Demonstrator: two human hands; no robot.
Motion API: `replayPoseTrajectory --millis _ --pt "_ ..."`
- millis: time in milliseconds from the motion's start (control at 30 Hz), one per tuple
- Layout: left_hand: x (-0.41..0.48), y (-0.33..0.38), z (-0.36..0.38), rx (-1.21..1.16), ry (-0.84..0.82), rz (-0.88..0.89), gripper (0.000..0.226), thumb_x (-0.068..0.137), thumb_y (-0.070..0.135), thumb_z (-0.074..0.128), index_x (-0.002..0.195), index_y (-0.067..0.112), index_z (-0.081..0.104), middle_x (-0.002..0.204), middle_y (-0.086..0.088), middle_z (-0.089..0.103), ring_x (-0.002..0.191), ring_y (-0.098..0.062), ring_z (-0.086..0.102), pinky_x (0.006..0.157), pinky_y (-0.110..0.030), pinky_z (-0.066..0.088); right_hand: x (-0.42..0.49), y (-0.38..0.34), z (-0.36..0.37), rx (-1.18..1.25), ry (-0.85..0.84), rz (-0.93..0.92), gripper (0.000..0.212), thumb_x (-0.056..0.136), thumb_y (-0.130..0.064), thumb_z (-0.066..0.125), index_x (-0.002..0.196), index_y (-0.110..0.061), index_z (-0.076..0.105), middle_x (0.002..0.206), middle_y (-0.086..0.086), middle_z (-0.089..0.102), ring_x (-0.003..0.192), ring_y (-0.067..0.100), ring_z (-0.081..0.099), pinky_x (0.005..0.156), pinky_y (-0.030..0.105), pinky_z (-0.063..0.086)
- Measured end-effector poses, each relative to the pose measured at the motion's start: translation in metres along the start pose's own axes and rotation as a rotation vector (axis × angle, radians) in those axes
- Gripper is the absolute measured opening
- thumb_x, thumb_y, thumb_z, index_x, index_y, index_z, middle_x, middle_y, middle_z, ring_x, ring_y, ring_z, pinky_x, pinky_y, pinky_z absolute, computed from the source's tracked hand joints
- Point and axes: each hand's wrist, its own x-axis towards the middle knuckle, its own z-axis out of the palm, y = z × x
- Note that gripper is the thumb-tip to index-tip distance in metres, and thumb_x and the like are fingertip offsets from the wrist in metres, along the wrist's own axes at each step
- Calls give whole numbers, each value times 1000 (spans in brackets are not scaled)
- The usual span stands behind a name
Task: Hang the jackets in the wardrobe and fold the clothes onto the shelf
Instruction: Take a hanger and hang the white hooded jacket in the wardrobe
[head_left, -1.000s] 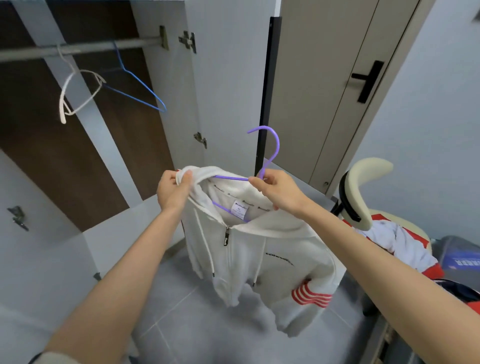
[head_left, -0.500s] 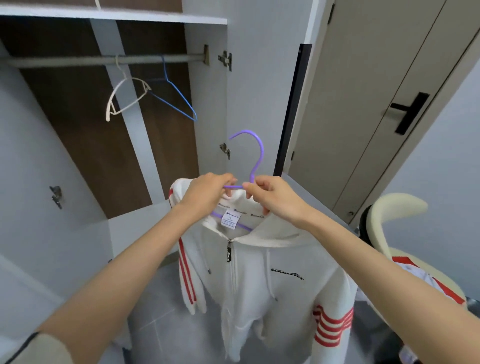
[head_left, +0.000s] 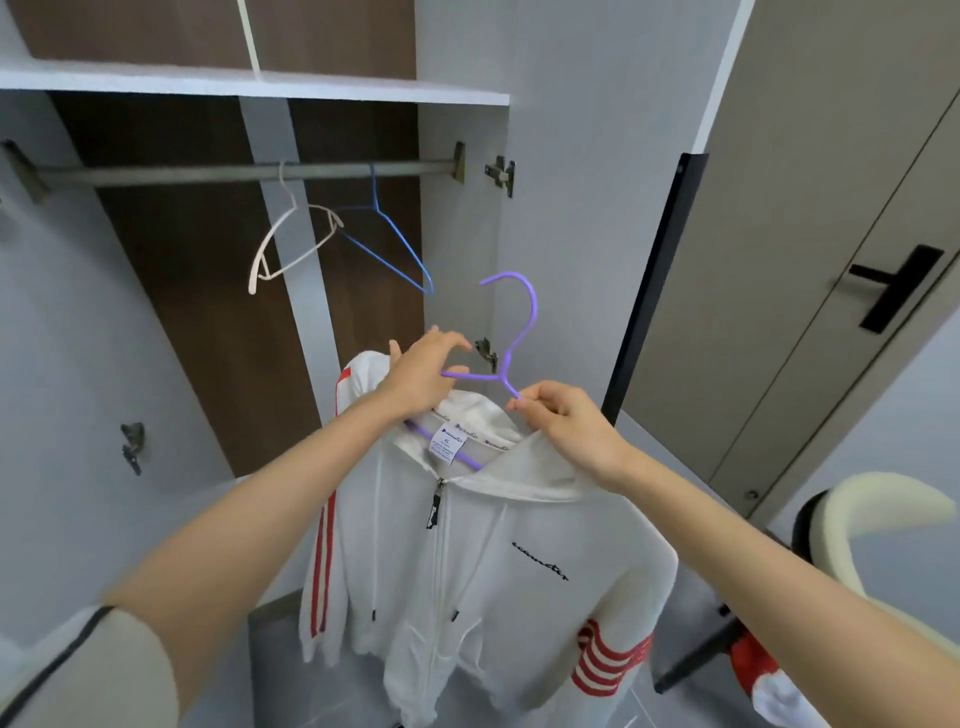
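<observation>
Bright even light, soft shadows, wide-angle bending

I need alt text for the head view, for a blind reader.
A left hand and right hand hold a purple hanger carrying a white jacket before a wardrobe. A white hanger and a blue hanger hang on its rail.

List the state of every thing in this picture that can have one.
white jacket: on the purple hanger, zipped up, held in the air.
purple hanger: carries the jacket, not yet on the rail.
left hand: grips one arm of the hanger.
right hand: pinches the other arm, near the hook.
white hanger: empty, hooked on the rail.
blue hanger: empty, hooked on the rail.
wardrobe: open.
room door: shut.
</observation>
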Motion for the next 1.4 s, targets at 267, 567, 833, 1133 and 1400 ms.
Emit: replayPoseTrajectory --millis 267,567,833,1133,1400 --pt "125 -71 -41 61 -90 73 59 89 7 57 145 8 36 151 -13 33 142 -24 25 116 -31 12 144 -8 9 -133 134 144 24 95 -18 52 72 -24 57 76 3 56 74 18 49 69 29 39" --pt "244 -149 -68 -172 63 -179 57 92 13 51 146 19 35 145 -14 39 125 -28 46 91 -26 38 285 -19 9 -359 302 282 18 93 -19 45 90 -23 63 101 4 64 99 28 58 85 37 46" --pt "340 -195 -56 -432 92 -366 57 98 27 47 150 21 24 148 -15 37 132 -30 41 107 -39 37 387 -9 11 -397 277 283 21 91 -22 53 96 -7 68 92 12 67 94 34 60 80 37 48" --pt "444 -207 -32 -888 132 -608 66 99 36 46 151 10 16 154 -5 26 138 -24 32 105 -39 36 451 30 -7 -426 169 337 26 87 -18 49 76 -30 69 68 -12 56 82 20 54 75 29 44" --pt "455 -204 -12 -1056 79 -465 30 103 15 30 126 11 49 109 0 64 76 -3 61 66 -14 42 429 43 -3 -330 95 379 24 89 -17 52 81 -26 72 58 -8 52 57 5 45 61 23 39"
